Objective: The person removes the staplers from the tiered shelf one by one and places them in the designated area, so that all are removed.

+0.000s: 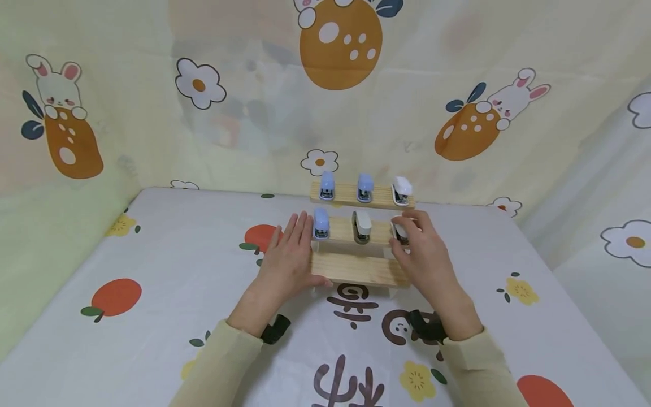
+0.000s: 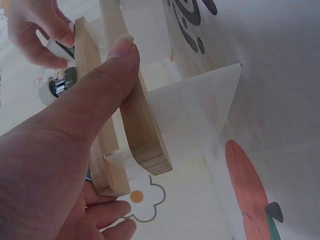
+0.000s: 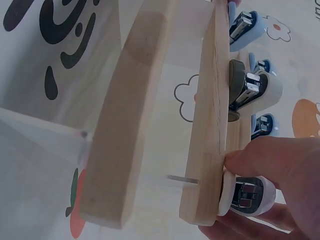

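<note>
A small white mini stapler (image 3: 254, 194) stands at the right end of the middle wooden shelf (image 1: 339, 233). My right hand (image 1: 426, 257) pinches it between thumb and fingers. My left hand (image 1: 286, 263) lies along the rack's left side with its fingers fairly straight. Its thumb rests on the lower front shelf (image 2: 145, 135), while other fingers reach the end of the middle shelf. On that middle shelf also stand a blue stapler (image 1: 321, 223) near my left fingertips and a white stapler with a dark grey base (image 1: 361, 226) at the centre.
Behind, the top shelf (image 1: 346, 196) carries two blue staplers (image 1: 327, 186) and a white stapler (image 1: 402, 190). Translucent side panels (image 2: 200, 107) support the shelves. The rack stands on a printed tablecloth (image 1: 168, 339), close to a patterned cloth backdrop (image 1: 254, 130).
</note>
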The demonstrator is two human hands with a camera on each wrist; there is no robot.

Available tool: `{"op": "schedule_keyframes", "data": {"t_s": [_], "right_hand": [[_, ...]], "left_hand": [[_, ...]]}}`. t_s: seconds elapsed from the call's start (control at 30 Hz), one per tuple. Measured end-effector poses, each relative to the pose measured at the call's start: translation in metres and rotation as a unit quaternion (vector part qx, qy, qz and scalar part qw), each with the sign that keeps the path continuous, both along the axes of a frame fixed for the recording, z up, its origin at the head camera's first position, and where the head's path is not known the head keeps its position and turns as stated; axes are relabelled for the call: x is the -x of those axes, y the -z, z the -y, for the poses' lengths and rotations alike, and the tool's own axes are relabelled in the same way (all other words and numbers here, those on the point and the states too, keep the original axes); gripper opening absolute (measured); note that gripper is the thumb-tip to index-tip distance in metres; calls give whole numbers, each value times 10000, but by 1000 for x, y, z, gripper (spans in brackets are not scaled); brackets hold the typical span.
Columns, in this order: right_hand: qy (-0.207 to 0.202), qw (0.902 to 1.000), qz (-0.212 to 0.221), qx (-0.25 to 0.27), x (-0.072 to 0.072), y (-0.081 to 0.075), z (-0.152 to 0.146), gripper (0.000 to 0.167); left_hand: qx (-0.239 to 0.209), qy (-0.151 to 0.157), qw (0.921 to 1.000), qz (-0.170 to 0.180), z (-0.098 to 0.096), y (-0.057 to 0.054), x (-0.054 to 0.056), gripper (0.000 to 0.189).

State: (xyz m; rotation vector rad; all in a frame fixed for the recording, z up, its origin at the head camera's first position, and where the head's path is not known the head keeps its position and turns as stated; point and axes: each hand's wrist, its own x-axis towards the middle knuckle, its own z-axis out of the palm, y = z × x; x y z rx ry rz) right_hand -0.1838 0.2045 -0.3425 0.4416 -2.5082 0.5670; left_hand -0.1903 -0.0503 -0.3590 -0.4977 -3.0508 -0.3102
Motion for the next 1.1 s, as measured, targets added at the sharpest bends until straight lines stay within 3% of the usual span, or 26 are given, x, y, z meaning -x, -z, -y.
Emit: {"op": "schedule_keyframes", "data": {"t_s": [0.47, 1.1], "right_hand": [[-71, 9999, 64, 129, -2, -6, -3, 32], [119, 9997, 5, 195, -13, -16, -23, 34]], "left_hand": [[-45, 17, 9999, -153, 1, 0, -1, 134], [5, -20, 10000, 2, 0, 0, -1, 136]]}}
